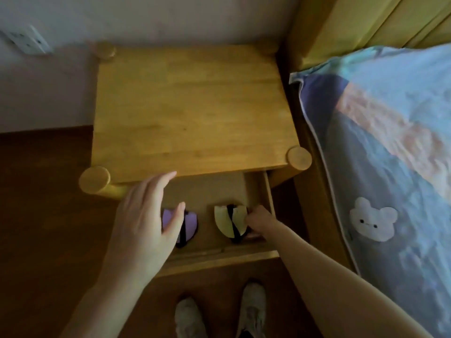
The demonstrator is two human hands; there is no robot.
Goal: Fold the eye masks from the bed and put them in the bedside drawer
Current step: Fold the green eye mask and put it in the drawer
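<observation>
The bedside drawer (219, 254) stands pulled out under the wooden nightstand (190, 111). Inside lie two folded eye masks: a purple one (191, 222) at the left and a yellow one (230, 222) at the right, each with a black strap across it. My left hand (146, 223) hovers over the drawer's left part with fingers straight, covering part of the purple mask. My right hand (260, 219) reaches into the drawer, its curled fingers at the right edge of the yellow mask. A pinkish thing (253, 235) shows under that hand.
The bed with a blue and grey patterned cover (390, 154) and a white bear print (372, 219) lies to the right. A wall socket (26, 41) is at the upper left. My feet in slippers (219, 313) stand on the dark wooden floor (44, 215).
</observation>
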